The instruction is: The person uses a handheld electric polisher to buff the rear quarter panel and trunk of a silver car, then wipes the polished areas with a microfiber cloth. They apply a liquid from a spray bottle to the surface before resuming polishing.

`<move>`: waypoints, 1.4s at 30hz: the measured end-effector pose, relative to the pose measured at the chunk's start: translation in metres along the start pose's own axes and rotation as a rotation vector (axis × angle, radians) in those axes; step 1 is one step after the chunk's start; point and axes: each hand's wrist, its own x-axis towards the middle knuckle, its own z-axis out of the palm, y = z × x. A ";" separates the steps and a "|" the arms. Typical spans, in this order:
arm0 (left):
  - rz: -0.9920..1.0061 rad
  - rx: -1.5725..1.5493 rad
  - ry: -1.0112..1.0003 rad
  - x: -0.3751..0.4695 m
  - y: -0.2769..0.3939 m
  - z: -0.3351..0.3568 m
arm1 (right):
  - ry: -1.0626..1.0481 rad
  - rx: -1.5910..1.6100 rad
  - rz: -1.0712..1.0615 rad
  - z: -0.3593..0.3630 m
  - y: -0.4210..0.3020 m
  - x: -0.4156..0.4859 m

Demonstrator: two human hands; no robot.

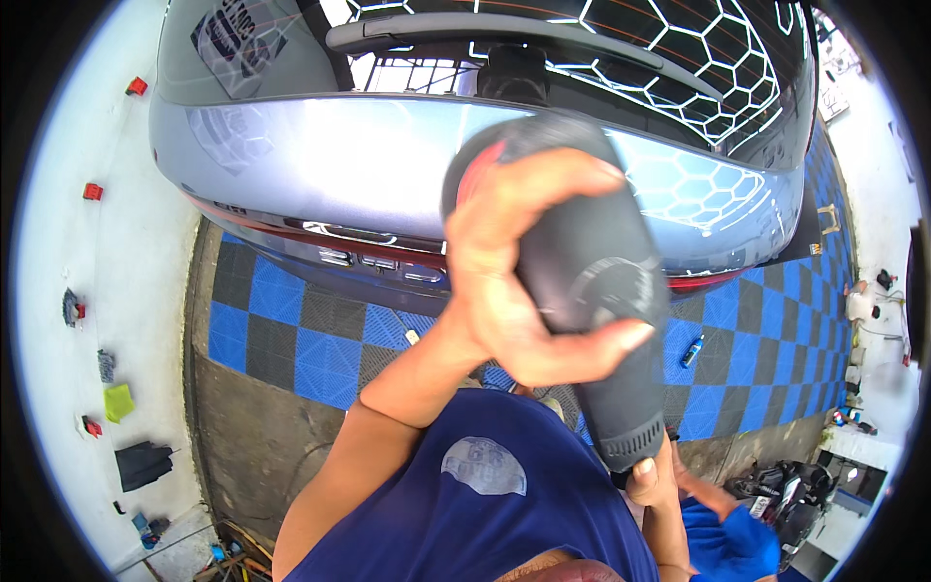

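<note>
My left hand point(502, 291) is wrapped around the black body of a power polisher point(589, 254), which is raised close to the camera and blurred. Its round head, with a red part, points to the upper left, in front of a silver-blue car's tailgate point(349, 153). Whether the head touches the paint cannot be told. My right hand point(647, 480) grips the vented rear end of the polisher, low in the picture; most of its fingers are hidden. Above the tailgate paint, a rear wiper point(509, 33) lies across the dark rear window, which reflects hexagonal lights.
Blue and black floor tiles point(327, 313) lie under the car. A small blue bottle point(692, 351) stands or lies on them at the right. Another person in blue point(734, 538) is at lower right, near a motorcycle point(789, 495). Cloths hang on the left wall point(138, 254).
</note>
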 end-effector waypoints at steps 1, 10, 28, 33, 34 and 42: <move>0.014 0.074 -0.049 0.000 -0.005 0.011 | 0.062 0.081 0.002 -0.005 0.010 -0.007; 0.073 0.133 -0.102 0.006 -0.015 0.053 | 0.174 0.175 0.040 -0.024 0.036 -0.041; 0.027 0.151 0.084 -0.004 -0.001 0.023 | 0.013 -0.177 0.006 -0.046 -0.037 0.006; -0.024 0.096 0.032 -0.008 -0.009 0.052 | 0.046 -0.115 0.122 -0.063 0.000 -0.029; -0.018 0.103 0.027 -0.009 -0.009 0.052 | 0.045 -0.092 0.133 -0.062 0.002 -0.030; 0.626 0.368 0.181 0.005 -0.028 -0.003 | -0.035 -0.150 -0.005 -0.026 -0.049 0.024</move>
